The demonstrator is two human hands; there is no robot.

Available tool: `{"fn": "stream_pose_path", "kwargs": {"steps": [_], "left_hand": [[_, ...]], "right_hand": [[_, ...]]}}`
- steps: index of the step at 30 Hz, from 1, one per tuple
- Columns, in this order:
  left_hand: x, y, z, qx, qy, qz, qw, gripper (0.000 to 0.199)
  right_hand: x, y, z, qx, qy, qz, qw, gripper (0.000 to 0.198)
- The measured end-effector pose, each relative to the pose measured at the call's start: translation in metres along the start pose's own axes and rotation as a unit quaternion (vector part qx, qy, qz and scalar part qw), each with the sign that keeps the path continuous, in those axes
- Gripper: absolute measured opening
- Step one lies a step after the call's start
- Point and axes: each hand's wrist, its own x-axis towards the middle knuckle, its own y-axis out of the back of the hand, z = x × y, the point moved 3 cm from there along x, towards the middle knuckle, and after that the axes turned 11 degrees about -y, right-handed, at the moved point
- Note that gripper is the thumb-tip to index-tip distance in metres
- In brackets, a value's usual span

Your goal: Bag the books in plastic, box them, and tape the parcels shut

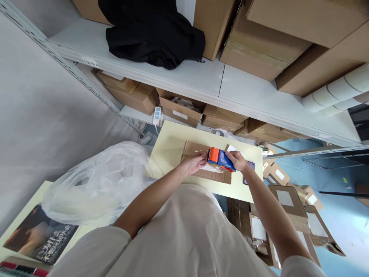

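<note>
Taking the blue-and-orange tape dispenser (220, 157) as my reference, I record the following from my remote view. Well to its left lies a dark-covered book (40, 234); between the two, a bundle of clear plastic (95, 184) lies bunched up. Immediately left of the dispenser is the left hand (196, 162), palm partly turned up, its thumb and fingers drawn narrow at the toothed edge. I cannot tell whether they pinch the tape's end or only touch the edge. Beneath the dispenser, a flattened piece of cardboard (225, 178) lies on the pale yellow table (167, 146). At the dispenser's right end, the right hand (236, 159) holds the body, its fingers wrapped around it. Just beyond that hand is a phone (249, 169), partly covered by the forearm.

My finding on handling: the right grip should stay firm and level while the left takes the tape by its end, with fingertips clear of the teeth. I would judge a steady, straight pull the safest, since a twist could fold the strip or let it stick to itself.
</note>
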Motion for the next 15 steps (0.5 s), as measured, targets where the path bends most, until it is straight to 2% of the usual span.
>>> {"fn": "stream_pose_path", "kwargs": {"steps": [2,4,6,8,11,13,15], "left_hand": [[-0.005,0.002,0.004,-0.033,0.012,-0.005,0.999,0.011],[-0.009,0.002,0.010,-0.058,0.030,-0.018,0.998,0.024],[-0.012,0.002,0.015,-0.034,0.029,-0.017,0.999,0.036],[-0.013,0.001,0.019,0.039,-0.012,0.012,0.999,0.033],[-0.014,-0.001,0.024,0.144,-0.092,0.062,0.983,0.024],[-0.017,0.003,0.028,0.170,-0.117,0.079,0.975,0.023],[-0.022,0.016,0.036,0.181,-0.135,0.095,0.969,0.025]], "right_hand": [[-0.001,0.000,0.002,0.005,-0.001,0.003,1.000,0.060],[-0.002,0.000,0.004,0.009,0.001,0.005,1.000,0.060],[-0.004,0.000,0.003,0.008,0.007,0.009,1.000,0.060],[-0.006,0.000,-0.001,-0.003,0.015,0.008,1.000,0.060],[-0.010,-0.002,-0.014,-0.041,0.027,0.008,0.999,0.059],[-0.015,-0.001,-0.024,-0.076,0.041,0.014,0.996,0.057],[-0.020,0.003,-0.030,-0.113,0.053,0.024,0.992,0.055]]}}
